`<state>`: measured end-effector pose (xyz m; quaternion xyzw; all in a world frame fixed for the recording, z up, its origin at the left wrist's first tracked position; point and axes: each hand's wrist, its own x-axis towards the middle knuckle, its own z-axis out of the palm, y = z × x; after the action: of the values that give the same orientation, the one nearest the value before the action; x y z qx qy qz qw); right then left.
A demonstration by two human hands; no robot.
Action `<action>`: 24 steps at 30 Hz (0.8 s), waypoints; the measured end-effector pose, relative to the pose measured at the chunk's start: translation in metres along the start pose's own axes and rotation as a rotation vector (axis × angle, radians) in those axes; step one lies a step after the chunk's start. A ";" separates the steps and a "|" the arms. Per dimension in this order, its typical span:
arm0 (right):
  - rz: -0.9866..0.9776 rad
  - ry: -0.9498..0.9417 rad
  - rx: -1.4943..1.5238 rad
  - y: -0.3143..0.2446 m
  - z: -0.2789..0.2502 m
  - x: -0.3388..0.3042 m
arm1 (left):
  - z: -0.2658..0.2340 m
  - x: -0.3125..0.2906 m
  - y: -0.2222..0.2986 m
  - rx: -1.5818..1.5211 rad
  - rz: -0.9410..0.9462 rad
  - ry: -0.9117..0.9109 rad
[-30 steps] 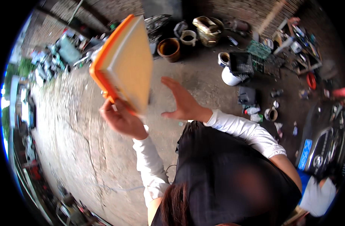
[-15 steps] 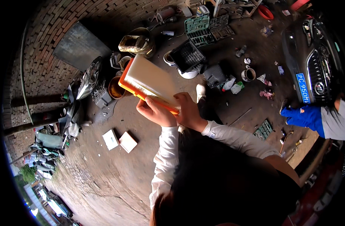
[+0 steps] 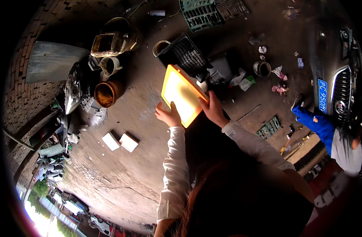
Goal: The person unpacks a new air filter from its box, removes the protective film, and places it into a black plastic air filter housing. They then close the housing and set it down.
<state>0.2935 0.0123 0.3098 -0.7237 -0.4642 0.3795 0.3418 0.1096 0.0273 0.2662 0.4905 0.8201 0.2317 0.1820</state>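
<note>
An air filter point(image 3: 181, 94) with an orange frame and a pale, brightly lit face is held up in front of me, tilted. My left hand point(image 3: 169, 115) grips its lower left edge, the thumb lying over the frame. At the right corner, my right hand point(image 3: 215, 109) is closed on the frame with its thumb on the near side. On the ground beyond the filter is a black crate point(image 3: 185, 53), partly covered by it. Two small flat white boxes point(image 3: 111, 141) lie on the floor to the left.
A rusty bucket point(image 3: 108, 94) and a white pot point(image 3: 110, 66) stand left. Open green tool cases point(image 3: 198, 14) lie at the far side. A dark car point(image 3: 339, 79) is at right, with a person in blue trousers point(image 3: 317, 124) beside it. Crumpled litter point(image 3: 279, 89) dots the floor.
The air filter has turned from showing its side to showing its broad, lit face, and sits further right. My right hand has shifted to its right corner. The whole view has shifted.
</note>
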 end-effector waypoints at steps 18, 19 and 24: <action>0.225 -0.083 0.106 0.116 0.036 0.139 | 0.158 0.094 -0.084 -1.024 -0.640 -0.246; 0.031 -0.022 -0.082 0.125 0.040 0.150 | 0.172 0.101 -0.086 -1.052 -0.634 -0.232; -0.072 0.069 -0.240 0.134 0.052 0.182 | 0.218 0.124 -0.084 -1.029 -0.562 -0.162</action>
<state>0.3552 0.1446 0.1291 -0.7548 -0.5201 0.2835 0.2818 0.1074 0.1473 0.0300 0.1193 0.6842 0.5045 0.5130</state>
